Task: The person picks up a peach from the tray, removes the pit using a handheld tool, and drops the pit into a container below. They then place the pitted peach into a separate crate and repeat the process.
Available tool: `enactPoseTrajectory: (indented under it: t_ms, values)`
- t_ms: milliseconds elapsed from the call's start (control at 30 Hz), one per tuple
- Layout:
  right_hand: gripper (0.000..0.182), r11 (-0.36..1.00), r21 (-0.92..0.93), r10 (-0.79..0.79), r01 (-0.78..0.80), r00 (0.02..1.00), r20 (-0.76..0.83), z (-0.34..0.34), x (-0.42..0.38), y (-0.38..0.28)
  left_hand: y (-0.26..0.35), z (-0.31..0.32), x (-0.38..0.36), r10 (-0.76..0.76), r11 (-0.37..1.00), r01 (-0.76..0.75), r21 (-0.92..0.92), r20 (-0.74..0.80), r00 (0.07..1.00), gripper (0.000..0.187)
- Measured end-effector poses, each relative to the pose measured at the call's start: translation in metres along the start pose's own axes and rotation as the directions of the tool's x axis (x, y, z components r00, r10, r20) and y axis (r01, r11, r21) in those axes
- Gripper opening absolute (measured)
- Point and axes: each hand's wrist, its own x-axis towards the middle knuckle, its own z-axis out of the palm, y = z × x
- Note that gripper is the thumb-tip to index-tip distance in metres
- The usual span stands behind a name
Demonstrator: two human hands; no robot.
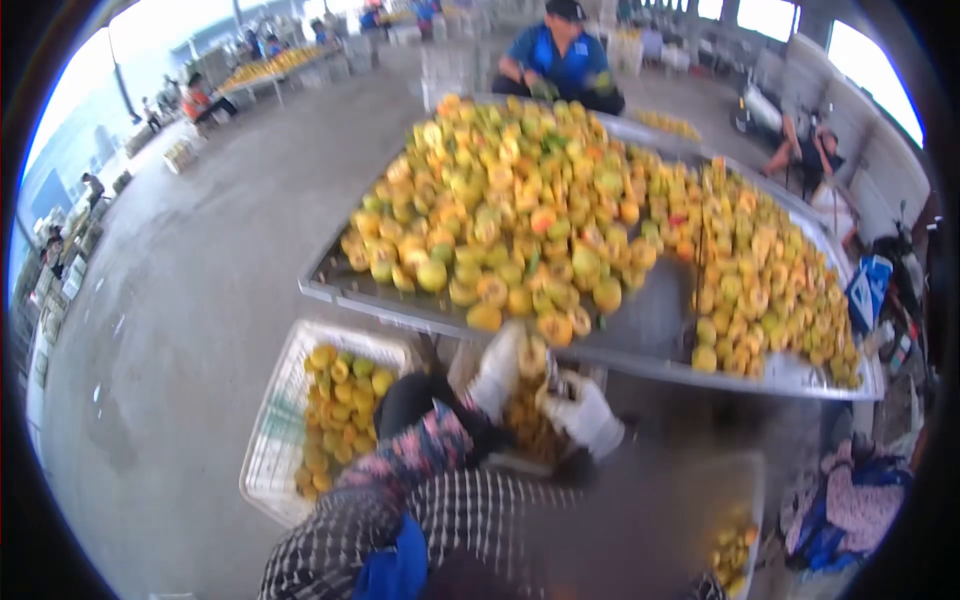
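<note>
My left hand [499,370], in a white glove, is closed around a yellow peach piece [533,357] just off the table's front edge. My right hand [584,412], also gloved in white, is closed on a small dark metal tool [551,374] that meets the peach; its exact kind is too blurred to tell. Below both hands, a container holds brownish scraps or pits [535,425]. In front, a metal table [400,312] carries a large heap of whole and halved peaches [500,200].
A white plastic crate [270,430] of peaches stands at my left, and another crate [757,490] at my right. Beyond the table sits a co-worker [560,55] in blue. A divider splits off a second peach heap [770,270]. Bags and cloth [850,510] lie at the right.
</note>
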Motion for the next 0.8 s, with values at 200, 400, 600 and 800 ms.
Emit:
enactPoseTrajectory:
  t_ms: [200,400,600,800]
  values:
    - [0.024,0.728,-0.581,-0.529,0.363,0.837,-0.14,0.007,0.01,0.023,0.044,0.026,-0.022,0.063,0.995,-0.061,-0.085,0.022,0.998,0.04]
    - [0.024,0.702,-0.686,-0.436,0.191,0.877,-0.201,0.021,0.011,0.022,0.033,0.032,-0.024,0.151,0.987,-0.151,-0.051,-0.012,0.989,0.035]
    - [0.033,0.651,-0.739,-0.38,0.176,0.918,-0.116,0.013,0.01,0.028,0.029,0.026,-0.025,0.141,0.986,-0.142,0.087,0.018,0.99,0.047]
    - [0.035,0.678,-0.726,-0.318,0.12,0.938,-0.141,0.019,0.009,0.039,0.029,0.028,-0.024,0.199,0.959,-0.198,0.201,0.014,0.98,0.04]
